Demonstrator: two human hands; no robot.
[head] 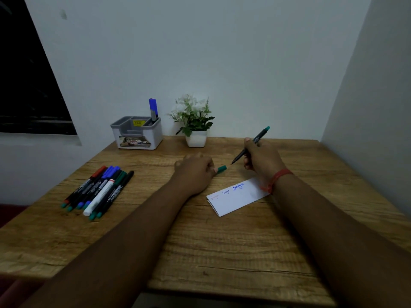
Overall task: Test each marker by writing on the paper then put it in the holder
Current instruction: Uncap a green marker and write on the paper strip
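My right hand [260, 160] grips an uncapped black marker with a teal end [259, 138], tip pointing down-left above the table. My left hand [195, 172] pinches its teal cap [221, 169], a short gap from the tip. A folded white paper [238, 197] with red and blue writing lies just below my right wrist. The grey-and-white holder [138, 135] stands at the back left with a blue marker [153, 111] upright in it. Several capped markers [100, 190] lie in a pile at the left.
A small white pot with a green plant [195, 125] stands at the back, right of the holder. The wooden table [222, 252] meets walls at the back and on the right. A dark window is at the far left.
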